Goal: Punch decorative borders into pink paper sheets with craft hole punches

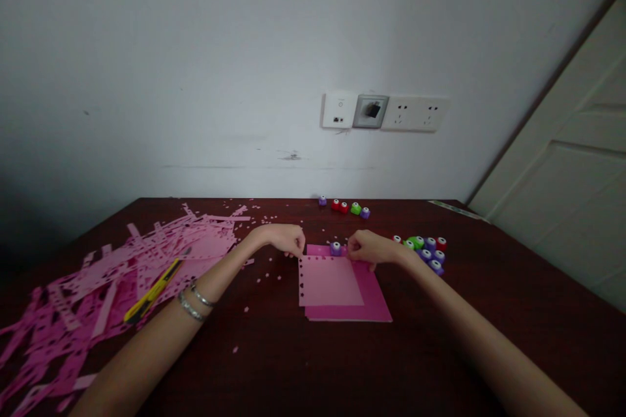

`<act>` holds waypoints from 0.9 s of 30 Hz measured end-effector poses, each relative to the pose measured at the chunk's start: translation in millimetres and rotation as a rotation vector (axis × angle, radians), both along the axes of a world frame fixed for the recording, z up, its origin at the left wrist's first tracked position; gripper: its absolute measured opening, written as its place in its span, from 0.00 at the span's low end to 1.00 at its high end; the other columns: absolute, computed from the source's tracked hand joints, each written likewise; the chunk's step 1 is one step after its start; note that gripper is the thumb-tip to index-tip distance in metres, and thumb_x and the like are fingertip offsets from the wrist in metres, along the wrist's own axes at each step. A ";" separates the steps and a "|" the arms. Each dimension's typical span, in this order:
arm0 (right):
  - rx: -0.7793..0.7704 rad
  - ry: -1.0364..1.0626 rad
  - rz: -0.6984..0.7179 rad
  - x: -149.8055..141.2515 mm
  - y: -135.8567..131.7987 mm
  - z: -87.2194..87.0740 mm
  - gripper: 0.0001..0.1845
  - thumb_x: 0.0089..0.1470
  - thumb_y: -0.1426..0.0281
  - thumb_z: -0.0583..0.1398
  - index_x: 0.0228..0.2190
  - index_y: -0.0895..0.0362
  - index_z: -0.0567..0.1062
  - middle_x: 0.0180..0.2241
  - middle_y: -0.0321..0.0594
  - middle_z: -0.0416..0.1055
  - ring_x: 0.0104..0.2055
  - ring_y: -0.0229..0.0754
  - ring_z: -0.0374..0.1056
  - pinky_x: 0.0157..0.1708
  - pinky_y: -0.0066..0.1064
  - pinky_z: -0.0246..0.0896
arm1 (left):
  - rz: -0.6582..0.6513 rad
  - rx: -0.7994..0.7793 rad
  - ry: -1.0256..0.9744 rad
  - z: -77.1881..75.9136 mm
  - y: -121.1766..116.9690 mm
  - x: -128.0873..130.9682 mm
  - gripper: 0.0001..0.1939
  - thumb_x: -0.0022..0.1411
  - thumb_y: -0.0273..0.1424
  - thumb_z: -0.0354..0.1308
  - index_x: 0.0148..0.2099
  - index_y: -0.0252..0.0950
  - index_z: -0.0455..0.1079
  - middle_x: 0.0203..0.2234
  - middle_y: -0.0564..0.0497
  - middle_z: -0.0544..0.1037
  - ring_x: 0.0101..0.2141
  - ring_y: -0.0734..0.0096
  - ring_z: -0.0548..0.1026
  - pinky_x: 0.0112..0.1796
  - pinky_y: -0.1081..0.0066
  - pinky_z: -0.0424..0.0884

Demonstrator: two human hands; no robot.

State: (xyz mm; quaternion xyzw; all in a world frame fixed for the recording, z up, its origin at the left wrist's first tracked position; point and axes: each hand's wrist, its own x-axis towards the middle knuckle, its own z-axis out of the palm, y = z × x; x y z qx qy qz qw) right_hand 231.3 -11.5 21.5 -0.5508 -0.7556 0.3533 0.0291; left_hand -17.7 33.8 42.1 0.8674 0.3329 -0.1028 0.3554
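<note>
- On the desk [244, 371], pale paper [332, 283] overlaps darker sheets [374, 296].
- Left hand [287, 239] and right hand [368, 247] pinch its top corners, grips closed, apparently steadying it.
- Purple punch [335, 249] sits between them.

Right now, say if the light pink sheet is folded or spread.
Spread: the light pink sheet lies flat over the darker paper.

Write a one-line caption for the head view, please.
Left hand and right hand at the top corners of a punched pink sheet, pink strips and a yellow cutter to the left.
</note>
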 end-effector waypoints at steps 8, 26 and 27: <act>0.031 0.021 0.021 1.0 1.6 -1.6 0.06 0.44 0.72 0.54 0.20 0.60 0.67 0.20 0.37 0.66 0.18 0.37 0.67 0.14 0.25 0.63 | 0.004 0.008 0.014 -1.9 3.1 -2.0 0.06 0.50 0.30 0.55 0.27 0.32 0.69 0.18 0.53 0.71 0.21 0.76 0.68 0.25 0.73 0.62; 0.098 0.001 0.006 0.9 2.7 -3.7 0.06 0.47 0.72 0.53 0.23 0.60 0.67 0.20 0.38 0.68 0.17 0.36 0.66 0.15 0.23 0.59 | 0.027 0.046 0.012 -7.4 7.7 -3.6 0.05 0.50 0.29 0.54 0.27 0.32 0.69 0.17 0.53 0.70 0.21 0.75 0.68 0.24 0.73 0.62; 0.107 0.000 0.009 0.8 2.6 -3.7 0.06 0.48 0.72 0.53 0.23 0.60 0.67 0.20 0.38 0.68 0.17 0.35 0.66 0.15 0.23 0.59 | 0.027 0.048 0.012 -8.0 8.4 -4.0 0.05 0.50 0.29 0.54 0.27 0.32 0.69 0.17 0.53 0.70 0.21 0.75 0.68 0.24 0.73 0.62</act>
